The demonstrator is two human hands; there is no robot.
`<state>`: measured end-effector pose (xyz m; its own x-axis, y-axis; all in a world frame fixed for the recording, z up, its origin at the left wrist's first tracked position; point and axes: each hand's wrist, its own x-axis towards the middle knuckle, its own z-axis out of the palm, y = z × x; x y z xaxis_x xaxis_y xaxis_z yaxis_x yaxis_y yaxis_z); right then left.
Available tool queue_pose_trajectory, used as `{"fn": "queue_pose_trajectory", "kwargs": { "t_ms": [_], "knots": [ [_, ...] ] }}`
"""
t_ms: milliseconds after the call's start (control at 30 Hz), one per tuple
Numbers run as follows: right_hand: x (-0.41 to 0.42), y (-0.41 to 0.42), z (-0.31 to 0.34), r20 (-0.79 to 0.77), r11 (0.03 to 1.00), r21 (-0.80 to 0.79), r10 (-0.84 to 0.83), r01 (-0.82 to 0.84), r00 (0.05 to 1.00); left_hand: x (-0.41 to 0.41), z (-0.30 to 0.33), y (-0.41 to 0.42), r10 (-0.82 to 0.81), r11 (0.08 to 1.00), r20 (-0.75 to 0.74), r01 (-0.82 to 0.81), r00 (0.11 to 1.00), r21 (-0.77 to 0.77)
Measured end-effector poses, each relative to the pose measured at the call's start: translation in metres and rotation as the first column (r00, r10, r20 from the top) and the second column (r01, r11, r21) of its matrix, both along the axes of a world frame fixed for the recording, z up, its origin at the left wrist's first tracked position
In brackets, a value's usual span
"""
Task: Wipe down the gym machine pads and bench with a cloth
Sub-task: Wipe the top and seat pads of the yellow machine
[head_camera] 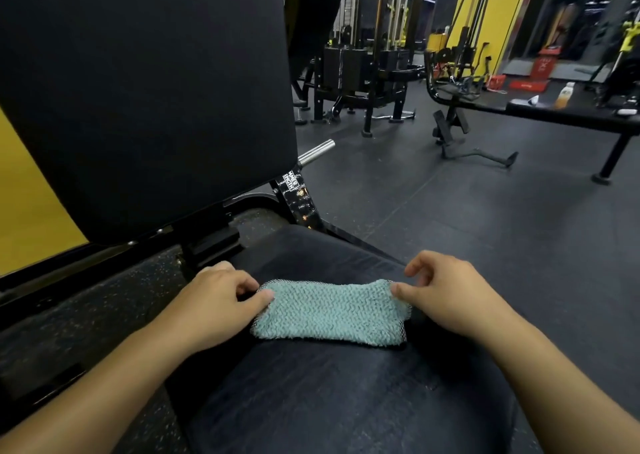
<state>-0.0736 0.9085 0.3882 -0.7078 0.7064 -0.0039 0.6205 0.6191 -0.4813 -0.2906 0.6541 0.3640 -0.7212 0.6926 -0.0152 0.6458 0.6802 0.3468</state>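
Head view puts me over a black padded seat cushion (346,401) with a folded teal knitted cloth (332,311) lying flat across it. I see my left hand (211,301) pinching the cloth's left end between thumb and curled fingers. My right hand (446,294) has its thumb on the cloth's upper right corner (the other fingers hang loosely curled above it, so I cannot tell whether it truly grips). A large black upright back pad (145,90) rises behind the seat at left. Beyond, a black flat bench (568,114) carries a small plastic bottle (563,95).
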Motion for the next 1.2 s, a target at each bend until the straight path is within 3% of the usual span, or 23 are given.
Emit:
{"fn": "queue_pose_trajectory", "kwargs": {
  "t_ms": [133,267,400,500,600,700,733,800,900,1033,1100,1200],
  "knots": [
    [0.006,-0.001,0.002,-0.109,0.999,-0.009,-0.048,0.047,0.993,0.014,0.008,0.012,-0.073,0.991,0.007,0.073,0.997,-0.112],
    [0.009,-0.007,0.002,-0.117,0.999,-0.038,-0.022,0.018,0.993,0.021,0.012,0.023,-0.082,0.988,0.037,0.086,0.996,-0.125],
    [0.006,-0.011,0.006,-0.123,0.999,-0.034,-0.008,0.004,0.992,0.02,0.043,0.037,-0.005,1.0,0.095,0.006,0.995,-0.013],
    [0.003,-0.01,0.007,-0.13,0.999,-0.029,-0.027,0.023,0.991,0.04,0.059,0.063,-0.056,0.99,0.221,0.025,0.974,0.139],
    [0.002,-0.008,0.006,-0.144,0.998,-0.028,-0.058,0.054,0.988,0.076,0.061,0.09,-0.231,0.963,0.501,0.123,0.834,0.239],
    [0.002,-0.005,0.006,-0.159,0.997,-0.026,-0.077,0.074,0.984,0.086,0.061,0.097,-0.345,0.937,0.635,0.221,0.691,0.27],
    [0.002,-0.005,0.006,-0.163,0.997,-0.025,-0.078,0.075,0.984,0.079,0.062,0.095,-0.338,0.936,0.636,0.18,0.694,0.302],
    [0.003,-0.005,0.003,-0.16,0.999,-0.026,-0.05,0.047,0.986,0.056,0.057,0.089,-0.267,0.935,0.548,0.075,0.792,0.348],
    [-0.001,-0.011,-0.003,-0.065,0.997,-0.016,0.08,-0.081,0.995,0.027,0.038,0.081,-0.194,0.947,0.224,0.123,0.955,0.295],
    [-0.014,-0.017,-0.013,0.257,0.974,0.066,0.193,-0.216,0.947,0.032,0.013,0.085,-0.336,0.94,0.039,0.333,0.941,0.066],
    [-0.019,-0.018,-0.012,0.301,0.97,0.083,0.193,-0.227,0.934,0.034,0.006,0.091,-0.381,0.924,-0.006,0.38,0.925,-0.027],
    [-0.021,-0.021,-0.009,0.277,0.96,0.104,0.222,-0.259,0.935,0.034,0.002,0.096,-0.391,0.921,0.071,0.39,0.918,0.03]
  ]
}}
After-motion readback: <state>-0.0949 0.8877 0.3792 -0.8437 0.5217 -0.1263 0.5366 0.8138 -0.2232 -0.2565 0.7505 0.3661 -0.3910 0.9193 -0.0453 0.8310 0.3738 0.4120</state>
